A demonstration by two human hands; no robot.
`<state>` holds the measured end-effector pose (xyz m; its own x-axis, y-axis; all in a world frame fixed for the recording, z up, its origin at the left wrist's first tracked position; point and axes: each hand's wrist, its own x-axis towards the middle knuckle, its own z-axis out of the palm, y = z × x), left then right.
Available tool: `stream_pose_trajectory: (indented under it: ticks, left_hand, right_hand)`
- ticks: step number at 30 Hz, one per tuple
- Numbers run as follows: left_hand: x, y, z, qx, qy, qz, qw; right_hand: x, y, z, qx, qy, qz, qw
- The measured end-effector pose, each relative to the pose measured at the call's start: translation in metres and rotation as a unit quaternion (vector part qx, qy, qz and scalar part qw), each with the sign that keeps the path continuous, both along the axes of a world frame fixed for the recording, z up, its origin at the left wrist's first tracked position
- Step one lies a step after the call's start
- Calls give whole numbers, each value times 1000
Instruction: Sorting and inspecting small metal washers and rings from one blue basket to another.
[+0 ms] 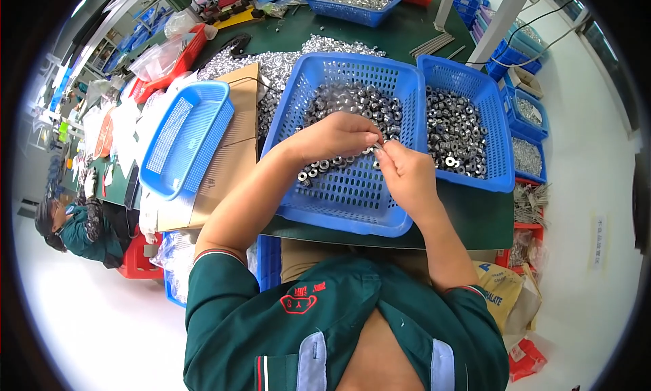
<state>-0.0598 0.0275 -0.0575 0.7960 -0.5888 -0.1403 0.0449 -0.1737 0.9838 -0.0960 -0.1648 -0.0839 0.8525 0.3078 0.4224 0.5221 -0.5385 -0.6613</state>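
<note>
Pinch: from my remote seat I saw both hands' fingers (366, 140) closed on a small metal piece (378, 145), mostly hidden between the fingertips.
Piece and basket: it was above the right half of the middle blue basket (339, 200); I could not make out its long axis.
Left hand (332, 137): it was on the piece's left, fingers pointing toward the basket's right side, the forearm lying across the basket's left rim.
Right hand (411, 181): it was on the piece's right, over the basket's right wall, fingers pointing inward.
Nearer hand: neither, as both seemed to touch the piece.
Dark rings (352, 96): they were heaped mostly toward the basket's far end, a few beneath the left wrist.
In the way: the hands themselves hid part of that heap from me.
Second blue basket (502, 181): it was just right of the middle basket, with similar metal rings (458, 130) inside.
Silver parts (285, 62): they were piled on the tabletop (468, 221) behind the middle basket.
Cardboard (234, 130): it was left of the middle basket, under a shallow blue tray (193, 130).
</note>
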Motion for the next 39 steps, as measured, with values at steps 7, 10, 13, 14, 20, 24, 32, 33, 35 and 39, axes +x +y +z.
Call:
stream_pose_trajectory:
  ticks: [7, 10, 13, 14, 20, 24, 32, 33, 35, 39]
  left_hand:
    - [6, 1, -6, -4, 11, -24, 1000]
    - [-2, -1, 6, 37, -48, 3, 998]
    - [-2, -11, 25, 86, -117, -2, 989]
    - [0, -14, 31, 93, -141, -16, 985]
    - [54, -45, 77, 184, -294, -24, 937]
    - [100, -112, 80, 234, -265, -111, 929]
    - [170, -204, -38, 412, -391, -68, 820]
    - [166, -204, -40, 435, -400, -88, 802]
    - [165, -197, -43, 435, -422, -69, 793]
    - [147, -168, -12, 375, -479, 20, 794]
  right_hand:
    - [-2, 2, 2, -86, -138, -16, 987]
    - [4, -3, 4, 35, -5, 8, 999]
    - [9, -11, 1, 99, 98, 37, 990]
    - [12, -13, -3, 166, 127, 59, 976]
    - [11, -7, -9, 36, -30, 5, 999]
    - [7, -4, -8, -87, -47, 69, 993]
    - [6, -6, -19, -112, -105, 56, 987]
    - [6, -6, -19, -111, -103, 62, 987]
    - [6, -3, -20, -115, -108, 62, 986]
    - [7, -5, -10, -44, -68, 38, 996]
